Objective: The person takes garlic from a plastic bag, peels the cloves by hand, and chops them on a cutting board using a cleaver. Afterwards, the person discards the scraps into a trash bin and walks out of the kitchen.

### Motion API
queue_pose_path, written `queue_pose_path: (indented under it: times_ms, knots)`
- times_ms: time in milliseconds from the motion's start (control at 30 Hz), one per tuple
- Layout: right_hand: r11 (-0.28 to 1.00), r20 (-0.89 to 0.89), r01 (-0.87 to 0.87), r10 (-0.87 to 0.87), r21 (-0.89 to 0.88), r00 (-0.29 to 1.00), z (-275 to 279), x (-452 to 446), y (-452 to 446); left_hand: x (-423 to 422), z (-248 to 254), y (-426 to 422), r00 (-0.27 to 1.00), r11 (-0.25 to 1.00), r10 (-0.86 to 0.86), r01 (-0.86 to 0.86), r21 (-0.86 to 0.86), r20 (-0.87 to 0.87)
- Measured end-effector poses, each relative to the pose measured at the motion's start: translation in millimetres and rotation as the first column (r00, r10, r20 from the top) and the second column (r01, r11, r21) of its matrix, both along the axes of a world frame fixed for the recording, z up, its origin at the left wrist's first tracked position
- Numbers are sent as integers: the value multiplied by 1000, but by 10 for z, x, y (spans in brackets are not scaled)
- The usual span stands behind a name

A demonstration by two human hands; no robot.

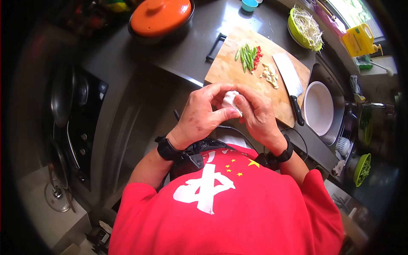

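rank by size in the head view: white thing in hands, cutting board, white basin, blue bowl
1. Cutting board
2. White basin
3. White thing, partly covered by the left hand and right hand
4. Blue bowl
Being nearer may flatter 3 over 4.

I take my bearings from the sink (pixel 326 75). In it, I see a pale bowl (pixel 318 108); at its right edge, I make out the tap (pixel 380 105). By its near end I have a white brush (pixel 343 145), and just right of that a green basket (pixel 356 178) with greens (pixel 363 171) in it. Beyond the sink, I see a yellow jug (pixel 357 41) with a pump top, and a second green basket (pixel 293 35) heaped with sprouts (pixel 308 25). Farther left of the sink is a blue cup (pixel 249 4), then a pot (pixel 179 33) under an orange lid (pixel 159 18). Well left of the sink, my view takes in a pan (pixel 61 100) on the hob (pixel 96 121) and a glass lid (pixel 56 196).
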State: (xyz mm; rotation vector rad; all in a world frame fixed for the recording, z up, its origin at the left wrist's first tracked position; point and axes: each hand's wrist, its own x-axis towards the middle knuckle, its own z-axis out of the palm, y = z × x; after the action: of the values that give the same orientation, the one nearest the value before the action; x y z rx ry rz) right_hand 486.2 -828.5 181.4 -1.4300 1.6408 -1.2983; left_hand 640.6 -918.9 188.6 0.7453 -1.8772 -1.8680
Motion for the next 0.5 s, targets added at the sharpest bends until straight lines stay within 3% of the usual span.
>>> queue_pose_path:
  times_ms: [67, 500]
  knots:
    - [990, -126, 38, -55, -134, 991, -111, 3, 6, -24, -46, 24, 999, 997, -6, 9, -70, 40]
    - [997, -139, 74, -75, -8, 988, -130, -71, 99, -123, -228, 86, 996, 996, -91, 91, 10, 20]
